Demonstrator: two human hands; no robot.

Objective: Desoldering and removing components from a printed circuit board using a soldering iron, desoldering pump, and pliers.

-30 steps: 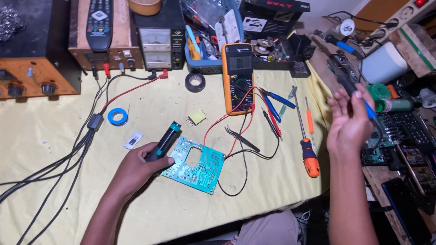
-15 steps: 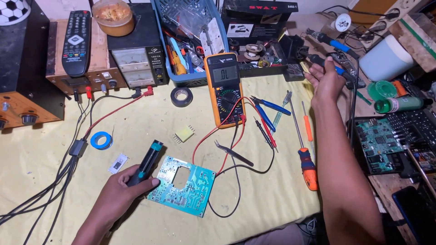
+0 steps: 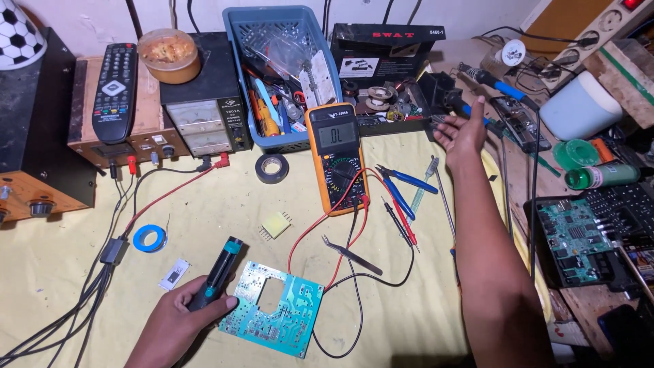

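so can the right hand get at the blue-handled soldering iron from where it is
Probably yes: the right hand is open, empty and right beside the soldering iron on its stand, with nothing between them.

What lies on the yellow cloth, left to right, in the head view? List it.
Blue tape roll → left hand gripping the dark tool → green circuit board → black tape roll → orange multimeter → blue-handled pliers → right hand.

Matt yellow cloth (image 3: pixel 225 211), glossy teal board (image 3: pixel 283 310), prob. plastic basket (image 3: pixel 238 82).
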